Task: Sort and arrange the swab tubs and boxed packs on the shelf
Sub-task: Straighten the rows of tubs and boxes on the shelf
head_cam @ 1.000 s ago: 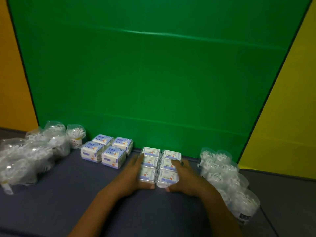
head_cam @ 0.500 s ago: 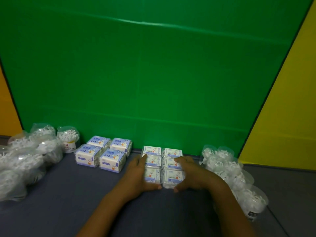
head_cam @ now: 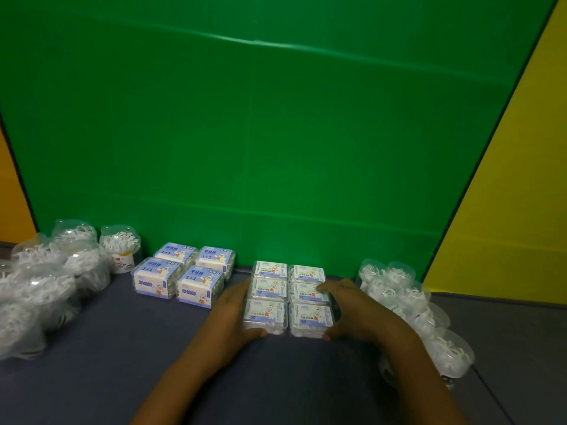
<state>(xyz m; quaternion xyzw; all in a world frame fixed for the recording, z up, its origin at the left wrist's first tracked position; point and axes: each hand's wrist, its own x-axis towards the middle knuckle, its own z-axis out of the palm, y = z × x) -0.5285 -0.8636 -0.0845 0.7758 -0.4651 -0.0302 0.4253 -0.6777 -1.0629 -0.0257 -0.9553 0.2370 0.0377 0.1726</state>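
1. Two bare forearms are seen entering from the near edge of the dark blue-grey shelf (head_cam: 92,378), angled toward its middle.
2. The left hand (head_cam: 228,320) is laid open and flat against the left side of a block of six small clear plastic boxed packs with white and blue labels (head_cam: 290,297); its thumb is curled along the near face of the nearest left pack. Nothing is lifted.
3. The right hand (head_cam: 356,311) is cupped open against the right side of the same block, fingers stretched onto the middle right pack, thumb at the near corner of the nearest right pack. The block is thus pressed between both hands, not gripped.
4. The six packs are arranged in two columns of three, touching, at the middle of the shelf and running back to its far edge.
5. Near the right edge, a cluster of clear round swab tubs filled with white sticks (head_cam: 411,311) is lined up from near to far, just beside the right forearm.
6. Toward the left edge, a looser heap of similar clear tubs (head_cam: 46,286) is seen.
7. Farther back, left of the block, four taller blue and white boxed packs (head_cam: 184,274) are set two by two.
8. An upright clear-lidded tub of white swabs (head_cam: 120,251) is stood near the far edge, beside those four.
9. Behind the far edge, a green backdrop (head_cam: 276,133) is hung.
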